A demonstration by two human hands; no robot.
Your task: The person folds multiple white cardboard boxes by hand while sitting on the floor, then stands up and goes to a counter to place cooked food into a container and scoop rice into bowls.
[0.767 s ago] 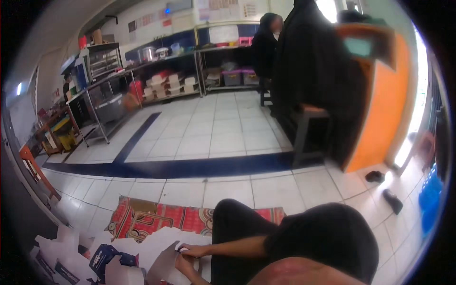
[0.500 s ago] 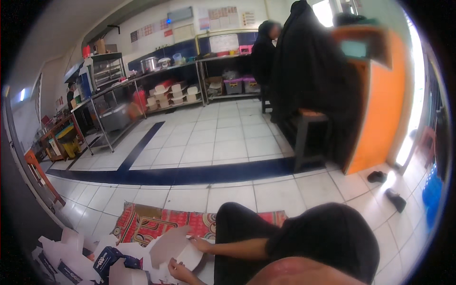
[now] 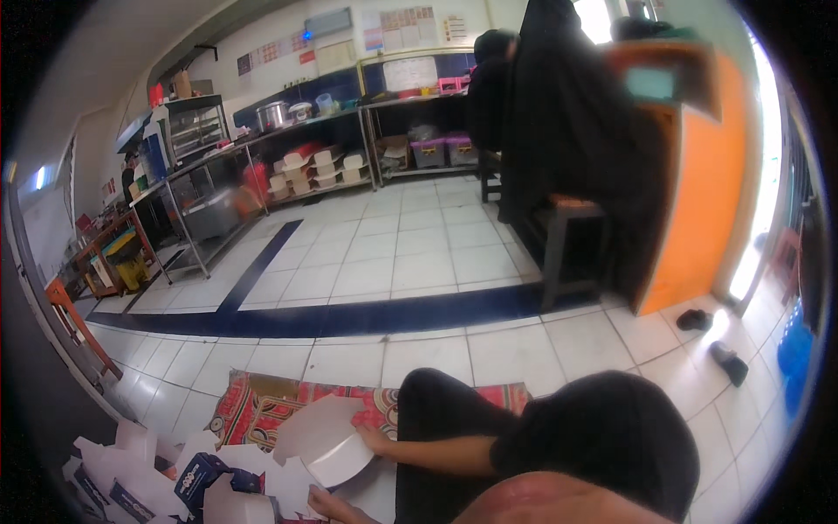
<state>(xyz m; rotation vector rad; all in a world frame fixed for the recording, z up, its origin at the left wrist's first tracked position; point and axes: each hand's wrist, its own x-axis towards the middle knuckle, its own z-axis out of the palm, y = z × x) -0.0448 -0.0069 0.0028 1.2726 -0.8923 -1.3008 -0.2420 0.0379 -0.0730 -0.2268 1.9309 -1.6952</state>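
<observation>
A white paperboard box (image 3: 342,460), partly folded with its side flaps raised, stands low in front of me, left of my bent knees. My right hand (image 3: 374,439) grips its right side wall, fingers against the card. At the near edge, my left hand (image 3: 337,506) pinches the box by a lower flap; the picture's lower rim cuts off part of that arm. Left of it lie several more white boxes with dark blue printed panels (image 3: 197,480), heaped and overlapping. Under the box more white card shows, though its shape is hard to make out.
A red patterned mat (image 3: 262,409) lies beneath on white tiles. Two people in black (image 3: 567,113) are by an orange counter (image 3: 694,210), near a dark stool (image 3: 572,240). Steel tables (image 3: 305,122) line the back, with stacked cartons (image 3: 323,166) below. Black shoes (image 3: 727,362) lie at right.
The box's walls have turned and opened so its inside shows more. My left hand has slid down and slightly right along the near edge; my right hand stays on the right side.
</observation>
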